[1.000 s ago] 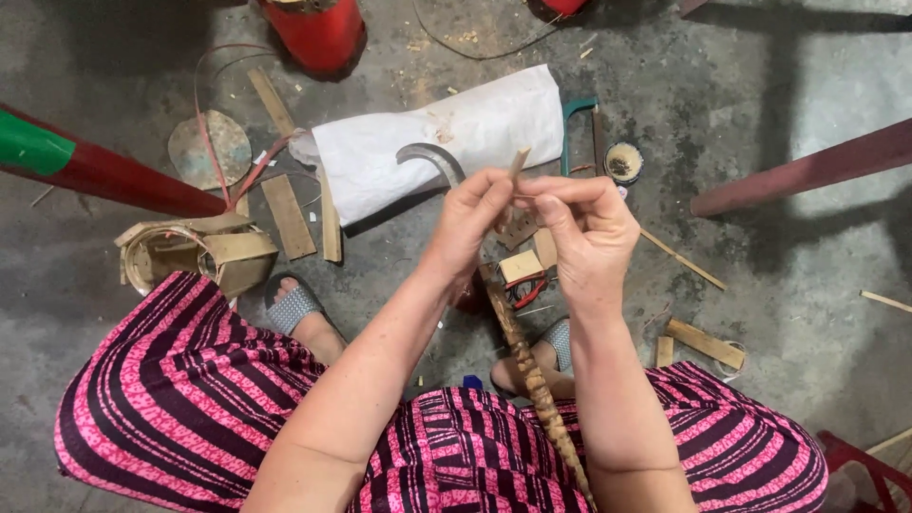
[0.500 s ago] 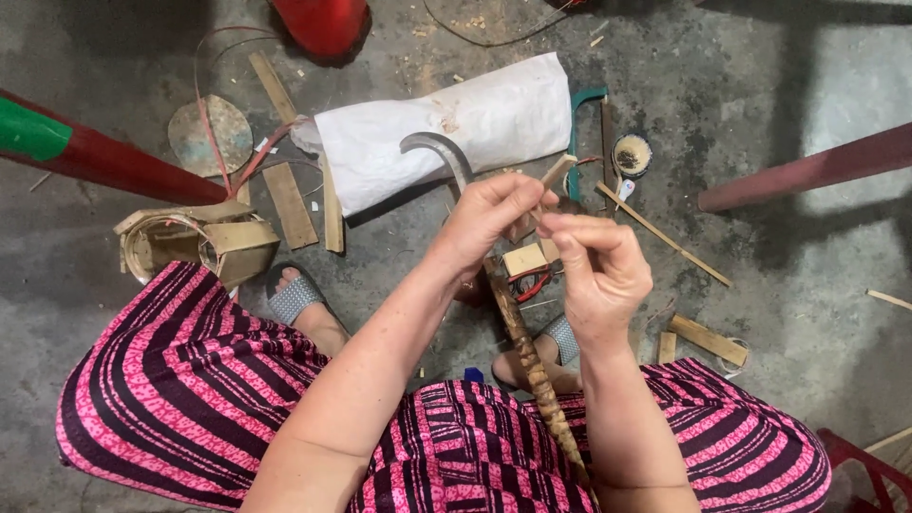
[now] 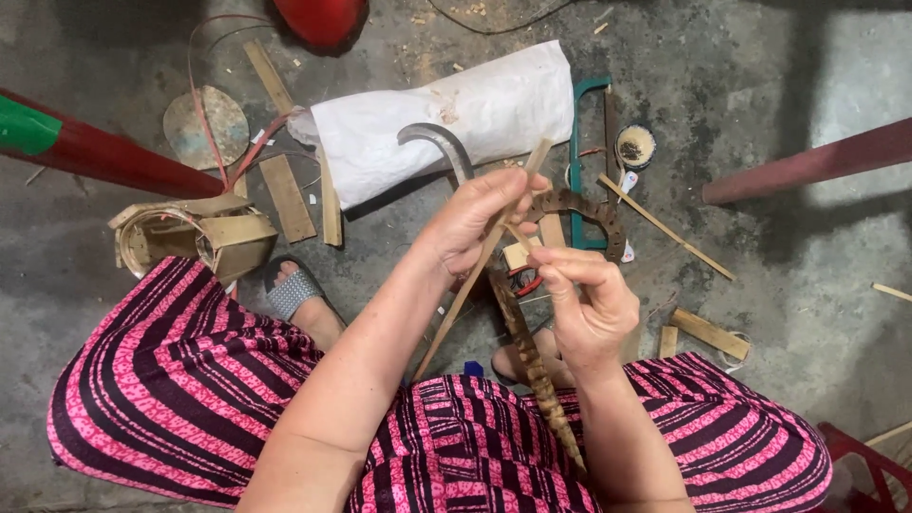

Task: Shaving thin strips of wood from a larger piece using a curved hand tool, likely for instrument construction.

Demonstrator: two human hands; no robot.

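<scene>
Head view, looking straight down at a seated person in a pink-and-black striped garment (image 3: 190, 380) over a grey concrete floor (image 3: 807, 285). Left hand (image 3: 475, 223) is closed around a thin bamboo strip (image 3: 475, 275), which runs on a slant from above the fingers down toward the lap; the grip sits high on the strip, apparently so the free length below can be steered. Right hand (image 3: 589, 304) is closed in a pinch, thumb and forefinger drawn together on a finer strip end near the left hand's fingers; exactly what lies between the pads is too small to tell. A braided bamboo length (image 3: 537, 370), brown and scaly, hangs from between the hands down across the lap, and its upper part curves away behind the right hand; resting it on the lap likely keeps it taut and steady for the plaiting. Both hands work close together above the knees. On the floor: a white woven sack (image 3: 446, 123), rolled and lying aslant, no label legible; a curved metal blade (image 3: 442, 142) lying on its lower edge; a teal hacksaw frame (image 3: 579, 152) just right of it; a small round tin (image 3: 635, 145); a folded cardboard carton (image 3: 199, 237) at left, tan, unmarked; scattered bamboo offcuts (image 3: 285, 195). A grey sandal (image 3: 290, 290) shows beside the knee.
</scene>
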